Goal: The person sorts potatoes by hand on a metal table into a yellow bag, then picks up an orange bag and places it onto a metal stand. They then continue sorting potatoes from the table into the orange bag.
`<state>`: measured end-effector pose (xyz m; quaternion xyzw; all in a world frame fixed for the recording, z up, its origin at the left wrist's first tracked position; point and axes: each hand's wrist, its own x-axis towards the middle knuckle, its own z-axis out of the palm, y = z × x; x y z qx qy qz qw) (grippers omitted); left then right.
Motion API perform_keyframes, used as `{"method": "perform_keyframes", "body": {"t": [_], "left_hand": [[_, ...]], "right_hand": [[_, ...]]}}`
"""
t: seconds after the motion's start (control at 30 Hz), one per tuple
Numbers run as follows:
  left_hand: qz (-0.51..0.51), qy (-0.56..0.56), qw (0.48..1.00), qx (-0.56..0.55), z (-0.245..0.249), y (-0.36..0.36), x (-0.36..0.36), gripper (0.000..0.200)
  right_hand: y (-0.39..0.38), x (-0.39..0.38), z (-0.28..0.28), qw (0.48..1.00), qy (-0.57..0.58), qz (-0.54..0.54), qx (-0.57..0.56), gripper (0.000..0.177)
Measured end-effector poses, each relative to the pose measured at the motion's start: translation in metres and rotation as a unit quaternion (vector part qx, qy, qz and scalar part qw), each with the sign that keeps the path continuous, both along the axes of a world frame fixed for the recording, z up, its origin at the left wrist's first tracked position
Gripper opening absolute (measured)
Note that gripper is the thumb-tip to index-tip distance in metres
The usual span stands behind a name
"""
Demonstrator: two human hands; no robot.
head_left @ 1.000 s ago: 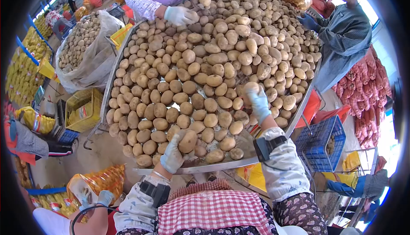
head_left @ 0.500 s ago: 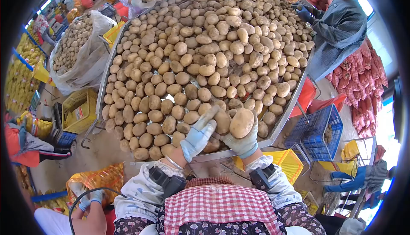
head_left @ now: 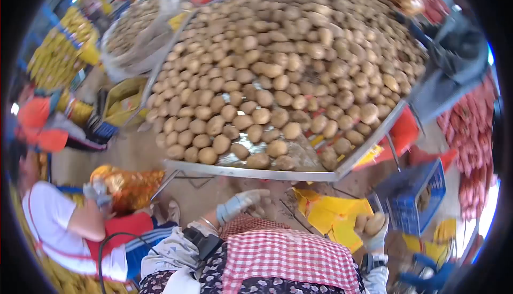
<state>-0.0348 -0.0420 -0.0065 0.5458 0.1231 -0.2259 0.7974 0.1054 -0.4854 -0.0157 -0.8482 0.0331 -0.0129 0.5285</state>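
Note:
My left hand [head_left: 240, 205], in a pale glove, is below the front edge of the potato table [head_left: 256, 174], just above the checked apron. Its fingers are curled around small potatoes [head_left: 257, 212], blurred by motion. Lower right, beside the yellow crate [head_left: 331, 214], my right hand [head_left: 378, 237] holds potatoes [head_left: 374, 223] against its gloved palm. A broad heap of potatoes [head_left: 251, 75] covers the metal-rimmed table, with bare patches of its surface showing near the front edge.
The blue crate [head_left: 414, 200] stands right of my right hand. A seated person [head_left: 69, 224] is at lower left by an orange net bag [head_left: 128, 187]. Another person [head_left: 454, 64] stands at the table's right side. A white sack [head_left: 139, 32] of potatoes is at upper left.
Both hands have left the table's front edge: the left came down towards the apron, the right moved right and down to the yellow crate with potatoes. The view has shifted.

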Motion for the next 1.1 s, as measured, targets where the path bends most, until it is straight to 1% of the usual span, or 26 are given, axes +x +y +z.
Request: {"method": "perform_keyframes", "body": {"t": [0.03, 0.07, 0.1, 0.17, 0.23, 0.27, 0.3, 0.33, 0.37, 0.4, 0.47, 0.5, 0.53, 0.6, 0.67, 0.7, 0.73, 0.8, 0.83, 0.87, 0.9, 0.93, 0.97, 1.0, 1.07, 1.1], "left_hand": [[0.012, 0.015, 1.0, 0.019, -0.019, -0.004, -0.02, 0.058], [0.05, 0.076, 0.996, 0.025, -0.03, -0.013, -0.037, 0.055], [0.093, 0.117, 0.988, 0.029, -0.044, -0.021, -0.056, 0.053], [0.162, 0.155, 0.974, 0.029, -0.064, -0.031, -0.082, 0.05], [0.182, 0.227, 0.95, 0.111, -0.076, -0.038, -0.102, 0.051], [0.217, 0.226, 0.943, 0.109, -0.085, -0.04, -0.11, 0.051], [0.161, 0.207, 0.932, 0.251, -0.094, -0.04, -0.115, 0.052], [0.104, 0.195, 0.896, 0.386, -0.098, -0.042, -0.12, 0.053], [0.088, 0.204, 0.896, 0.385, -0.076, -0.04, -0.121, 0.054], [0.136, 0.218, 0.889, 0.38, -0.065, -0.039, -0.126, 0.054], [0.097, 0.233, 0.851, 0.46, -0.054, -0.04, -0.146, 0.053], [0.142, 0.256, 0.845, 0.447, -0.054, -0.039, -0.16, 0.053], [0.17, 0.275, 0.838, 0.44, -0.057, -0.04, -0.177, 0.052], [0.234, 0.318, 0.821, 0.412, -0.073, -0.059, -0.221, 0.051], [0.389, 0.353, 0.754, 0.395, -0.102, -0.086, -0.272, 0.047], [0.503, 0.339, 0.679, 0.413, -0.114, -0.108, -0.298, 0.044], [0.547, 0.38, 0.633, 0.394, -0.113, -0.127, -0.326, 0.043], [0.619, 0.462, 0.543, 0.331, -0.104, -0.165, -0.385, 0.041], [0.645, 0.502, 0.499, 0.288, -0.101, -0.19, -0.411, 0.04], [0.689, 0.519, 0.435, 0.259, -0.118, -0.219, -0.439, 0.041], [0.725, 0.548, 0.331, 0.253, -0.144, -0.25, -0.46, 0.04], [0.756, 0.556, 0.271, 0.215, -0.156, -0.276, -0.482, 0.041], [0.758, 0.579, 0.249, 0.17, -0.16, -0.298, -0.505, 0.041], [0.753, 0.601, 0.225, 0.144, -0.185, -0.321, -0.528, 0.042], [0.745, 0.628, 0.208, 0.086, -0.175, -0.348, -0.562, 0.043], [0.746, 0.626, 0.21, 0.081, -0.173, -0.354, -0.571, 0.043]], "right_hand": [[-0.051, 0.009, -0.033, 0.987, 0.144, -0.029, -0.065, 0.041], [-0.083, 0.018, -0.062, 0.968, 0.198, -0.04, -0.149, 0.043], [-0.093, 0.027, -0.077, 0.959, 0.203, -0.045, -0.195, 0.044], [-0.077, 0.059, -0.081, 0.965, 0.17, -0.019, -0.201, 0.046], [-0.007, 0.082, -0.041, 0.992, -0.028, 0.036, -0.12, 0.037], [0.026, 0.091, -0.025, 0.991, -0.035, 0.07, -0.112, 0.037], [0.064, 0.097, -0.011, 0.972, -0.124, 0.13, -0.149, 0.037], [0.101, 0.099, 0.002, 0.941, -0.216, 0.189, -0.179, 0.038], [0.137, 0.098, 0.011, 0.937, -0.208, 0.241, -0.142, 0.038], [0.172, 0.092, 0.013, 0.932, -0.213, 0.277, -0.094, 0.037], [0.23, 0.076, 0.011, 0.874, -0.263, 0.406, -0.043, 0.039], [0.253, 0.071, -0.003, 0.839, -0.291, 0.457, -0.041, 0.041], [0.275, 0.059, -0.015, 0.833, -0.213, 0.51, -0.004, 0.037], [0.314, 0.029, -0.032, 0.769, -0.156, 0.618, -0.045, 0.03], [0.337, -0.005, -0.051, 0.675, -0.159, 0.716, -0.077, 0.019], [0.348, -0.025, -0.056, 0.672, -0.048, 0.731, -0.113, 0.019], [0.358, -0.04, -0.065, 0.646, -0.052, 0.753, -0.113, 0.019], [0.37, -0.065, -0.085, 0.502, -0.058, 0.834, -0.219, 0.027], [0.371, -0.079, -0.1, 0.545, 0.029, 0.797, -0.259, 0.04], [0.374, -0.095, -0.101, 0.529, 0.021, 0.807, -0.264, 0.04], [0.376, -0.115, -0.093, 0.536, 0.03, 0.794, -0.286, 0.044], [0.376, -0.135, -0.084, 0.546, 0.038, 0.778, -0.308, 0.048], [0.374, -0.157, -0.075, 0.557, 0.051, 0.777, -0.29, 0.058], [0.375, -0.165, -0.082, 0.55, 0.04, 0.78, -0.296, 0.058], [0.377, -0.17, -0.105, 0.562, 0.032, 0.753, -0.341, 0.056], [0.376, -0.171, -0.107, 0.551, 0.039, 0.761, -0.34, 0.052]]}}
